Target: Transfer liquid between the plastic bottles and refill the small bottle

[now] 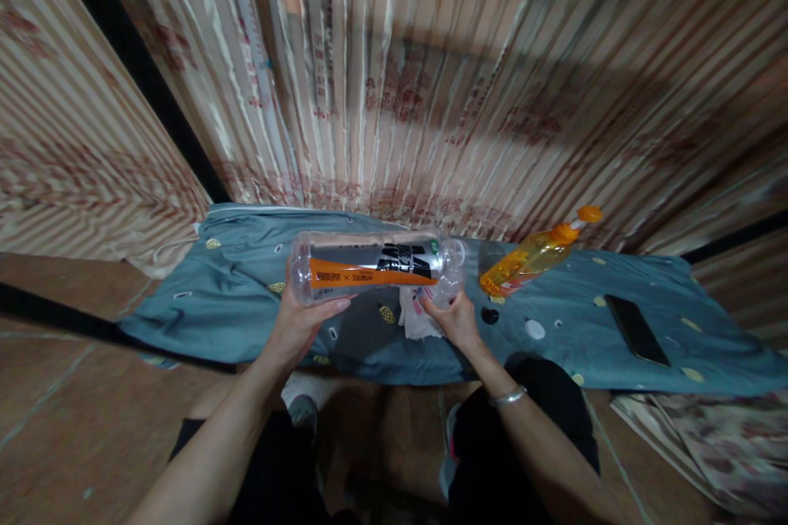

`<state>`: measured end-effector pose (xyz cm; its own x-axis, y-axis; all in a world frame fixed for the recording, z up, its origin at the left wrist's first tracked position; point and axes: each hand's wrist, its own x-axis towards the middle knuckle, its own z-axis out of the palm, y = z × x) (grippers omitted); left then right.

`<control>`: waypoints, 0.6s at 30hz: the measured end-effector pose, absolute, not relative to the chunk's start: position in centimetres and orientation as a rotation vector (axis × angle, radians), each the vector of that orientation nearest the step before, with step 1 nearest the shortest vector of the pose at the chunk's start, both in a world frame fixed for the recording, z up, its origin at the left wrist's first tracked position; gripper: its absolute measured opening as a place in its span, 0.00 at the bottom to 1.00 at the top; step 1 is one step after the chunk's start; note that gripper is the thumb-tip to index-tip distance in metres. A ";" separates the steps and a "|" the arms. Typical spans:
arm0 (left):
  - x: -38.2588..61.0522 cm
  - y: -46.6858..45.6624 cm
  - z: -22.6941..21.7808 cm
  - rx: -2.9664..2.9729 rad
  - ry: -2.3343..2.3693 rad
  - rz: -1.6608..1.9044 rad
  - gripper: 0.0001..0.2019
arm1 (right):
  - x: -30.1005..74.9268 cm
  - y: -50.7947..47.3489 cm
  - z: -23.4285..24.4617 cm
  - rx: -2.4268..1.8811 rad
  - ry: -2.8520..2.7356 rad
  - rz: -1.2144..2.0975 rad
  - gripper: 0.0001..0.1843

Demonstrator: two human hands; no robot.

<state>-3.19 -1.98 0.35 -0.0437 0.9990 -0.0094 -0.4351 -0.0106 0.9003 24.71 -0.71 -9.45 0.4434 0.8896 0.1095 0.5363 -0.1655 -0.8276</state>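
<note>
Supporting a bottle [369, 264] sideways, mid-frame

Left of centre, cupping the base in the left hand [303, 321], curved wide round it; farther right, curling the right hand [459, 318] near the neck, beside the tissue [414, 324], cannot tell whether gripping either. Best to move both ends together, squeezing lightly. Roomiest over the sheet [237, 303] at left; mind its front edge, lower centre, then yellow bottle [526, 264] and phone [637, 330] on the right.

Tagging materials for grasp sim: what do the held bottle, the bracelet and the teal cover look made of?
Held bottle: likely clear, glossy plastic; see-through ends with highlights.
Bracelet: probably polished metal; silvery, bright glints.
Teal cover: apparently matte printed fabric; soft wrinkles, exact fibre unclear.
</note>
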 end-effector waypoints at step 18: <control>-3.1 -2.0 0.5 0.844 0.857 1.449 0.50 | 24.7 -0.6 -9.7 -1.841 -1.242 0.482 0.27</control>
<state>-3.06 -2.05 0.52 -0.0452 0.9988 0.0176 -0.4655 -0.0366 0.8843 24.73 -0.63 -9.73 0.4346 0.8905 0.1343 0.5662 -0.1542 -0.8097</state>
